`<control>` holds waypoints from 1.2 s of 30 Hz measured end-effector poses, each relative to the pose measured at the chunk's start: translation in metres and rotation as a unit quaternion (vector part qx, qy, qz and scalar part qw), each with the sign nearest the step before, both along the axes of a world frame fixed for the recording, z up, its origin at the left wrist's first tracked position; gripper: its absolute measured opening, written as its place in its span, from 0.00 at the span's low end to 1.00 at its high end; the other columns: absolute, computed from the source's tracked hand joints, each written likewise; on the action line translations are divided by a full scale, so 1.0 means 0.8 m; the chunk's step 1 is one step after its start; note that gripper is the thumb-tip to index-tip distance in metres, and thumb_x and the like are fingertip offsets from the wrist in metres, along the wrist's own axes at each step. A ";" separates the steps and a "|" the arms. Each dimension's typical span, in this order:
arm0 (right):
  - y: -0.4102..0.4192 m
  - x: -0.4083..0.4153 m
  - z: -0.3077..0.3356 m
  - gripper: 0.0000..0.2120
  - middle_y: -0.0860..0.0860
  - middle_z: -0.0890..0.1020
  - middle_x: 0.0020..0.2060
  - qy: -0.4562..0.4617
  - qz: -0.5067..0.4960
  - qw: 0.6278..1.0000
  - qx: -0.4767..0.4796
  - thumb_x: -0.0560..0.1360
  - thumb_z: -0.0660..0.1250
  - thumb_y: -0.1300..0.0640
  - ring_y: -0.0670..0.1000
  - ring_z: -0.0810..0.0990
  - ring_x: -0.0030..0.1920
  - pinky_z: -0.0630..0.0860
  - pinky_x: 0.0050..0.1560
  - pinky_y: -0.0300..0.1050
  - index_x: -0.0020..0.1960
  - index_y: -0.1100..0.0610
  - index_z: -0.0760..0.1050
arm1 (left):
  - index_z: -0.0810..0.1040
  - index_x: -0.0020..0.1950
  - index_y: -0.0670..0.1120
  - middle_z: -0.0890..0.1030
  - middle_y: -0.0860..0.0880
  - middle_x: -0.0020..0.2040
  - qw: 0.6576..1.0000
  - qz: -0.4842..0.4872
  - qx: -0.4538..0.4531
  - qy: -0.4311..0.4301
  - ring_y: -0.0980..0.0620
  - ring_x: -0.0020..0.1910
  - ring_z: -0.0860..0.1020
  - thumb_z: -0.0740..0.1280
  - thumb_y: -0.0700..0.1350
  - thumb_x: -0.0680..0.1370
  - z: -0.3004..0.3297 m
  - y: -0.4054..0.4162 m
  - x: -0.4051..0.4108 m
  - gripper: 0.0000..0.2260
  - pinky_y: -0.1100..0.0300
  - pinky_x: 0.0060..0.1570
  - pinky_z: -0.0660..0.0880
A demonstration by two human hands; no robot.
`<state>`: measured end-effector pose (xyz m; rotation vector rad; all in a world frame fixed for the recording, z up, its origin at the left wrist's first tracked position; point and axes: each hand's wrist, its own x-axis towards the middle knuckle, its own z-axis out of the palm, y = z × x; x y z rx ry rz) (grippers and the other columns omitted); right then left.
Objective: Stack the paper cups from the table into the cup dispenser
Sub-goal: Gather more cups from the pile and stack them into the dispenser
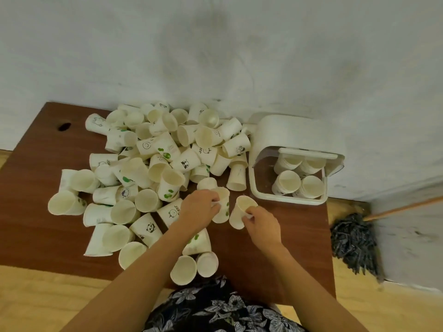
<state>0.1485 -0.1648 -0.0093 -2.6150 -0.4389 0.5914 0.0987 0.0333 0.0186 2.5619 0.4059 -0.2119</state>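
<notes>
Brown table (36,212) below, I pinch one cup (221,207) in my left hand (199,207), another cup (241,210) in my right hand (262,224). Next, nesting them; dispenser (290,197) sits just beyond my right grip.

Bare forearms, no sleeves; a dark garment (215,310) printed with pale flowers.

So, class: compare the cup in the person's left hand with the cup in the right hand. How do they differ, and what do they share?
The left cup has green print on its side; the right cup looks plain. The left hand grips its cup from the pile side; the right hand pinches its cup at the rim with its fingers. The right cup is nearer the dispenser. Both are cream paper cups, mouths open towards the camera.
</notes>
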 end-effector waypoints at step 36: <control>-0.214 0.176 0.023 0.12 0.50 0.82 0.57 -0.130 -0.039 0.991 -0.017 0.81 0.61 0.55 0.54 0.78 0.53 0.72 0.46 0.45 0.59 0.54 0.80 | 0.83 0.52 0.45 0.80 0.49 0.52 0.995 -0.053 0.025 -0.079 0.49 0.50 0.73 0.65 0.45 0.79 -0.022 -0.231 0.188 0.08 0.53 0.47 0.76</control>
